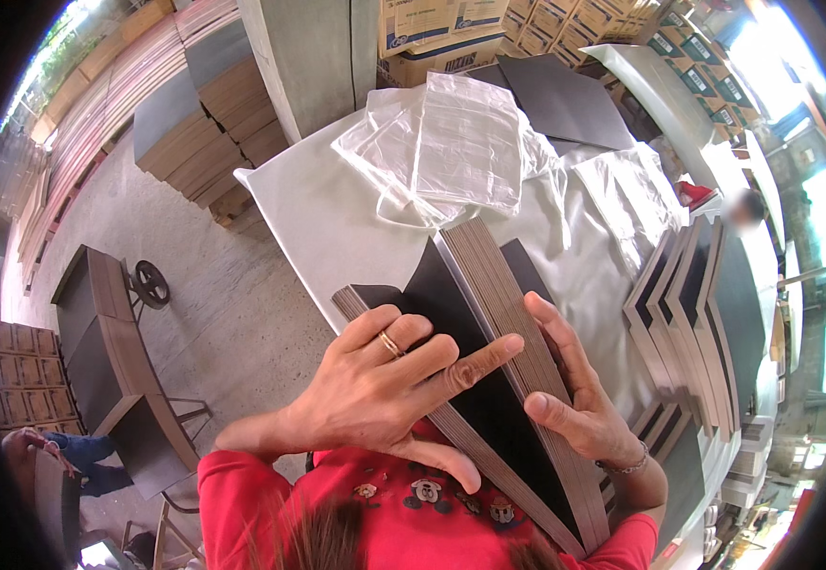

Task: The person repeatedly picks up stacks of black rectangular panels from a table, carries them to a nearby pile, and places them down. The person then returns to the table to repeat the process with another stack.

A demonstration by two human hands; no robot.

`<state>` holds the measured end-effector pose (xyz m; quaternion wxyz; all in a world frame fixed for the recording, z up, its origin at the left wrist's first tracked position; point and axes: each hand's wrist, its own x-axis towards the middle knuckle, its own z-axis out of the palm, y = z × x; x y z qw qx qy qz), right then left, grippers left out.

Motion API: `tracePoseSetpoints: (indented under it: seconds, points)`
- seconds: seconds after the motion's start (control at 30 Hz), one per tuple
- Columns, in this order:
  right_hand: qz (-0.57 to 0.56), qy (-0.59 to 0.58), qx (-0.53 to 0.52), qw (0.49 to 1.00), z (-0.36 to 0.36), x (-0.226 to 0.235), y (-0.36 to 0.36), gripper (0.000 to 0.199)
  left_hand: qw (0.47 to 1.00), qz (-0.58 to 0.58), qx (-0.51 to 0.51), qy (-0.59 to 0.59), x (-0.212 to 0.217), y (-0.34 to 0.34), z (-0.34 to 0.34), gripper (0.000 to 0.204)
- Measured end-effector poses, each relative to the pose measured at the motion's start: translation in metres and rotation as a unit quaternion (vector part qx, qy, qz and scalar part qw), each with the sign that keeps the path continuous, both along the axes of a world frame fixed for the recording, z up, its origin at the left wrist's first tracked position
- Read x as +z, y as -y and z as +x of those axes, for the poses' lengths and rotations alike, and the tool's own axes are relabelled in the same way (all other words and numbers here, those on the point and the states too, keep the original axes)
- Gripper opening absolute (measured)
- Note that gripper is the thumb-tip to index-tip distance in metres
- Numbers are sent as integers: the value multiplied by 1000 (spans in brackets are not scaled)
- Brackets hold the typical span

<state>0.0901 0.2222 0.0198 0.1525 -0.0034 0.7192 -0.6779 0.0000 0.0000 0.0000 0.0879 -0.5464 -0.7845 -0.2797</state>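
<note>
A thick stack of thin dark sheets stands tilted in front of me, its layered grey-brown edge facing up. A second layered stack slants to its left, with a black face between the two. My left hand, wearing a ring, lies across this left stack. Its index finger stretches to the upright stack's edge, the thumb is spread, and the other fingers are bent. From the right, my right hand grips the upright stack, the thumb over its edge and the fingers along its right side.
Clear plastic bags lie on the white-covered table. More dark stacks stand at the right, and dark sheets lie at the back. A concrete pillar rises beyond the table. On the left are a wheeled cart and piled boards.
</note>
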Motion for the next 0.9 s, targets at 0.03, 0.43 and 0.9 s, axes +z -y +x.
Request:
tracePoseSetpoints:
  seconds: [0.03,0.43,0.9]
  points:
    - [-1,6,-2,1000,0,1,0,78,1000,1,3,0,-1,1,1,100]
    - [2,-25,-4,1000,-2,-3,-2,79,1000,14,26,4,-2,2,5,96]
    - [-7,2,-8,1000,-1,2,-1,78,1000,19,24,7,-2,5,6,92]
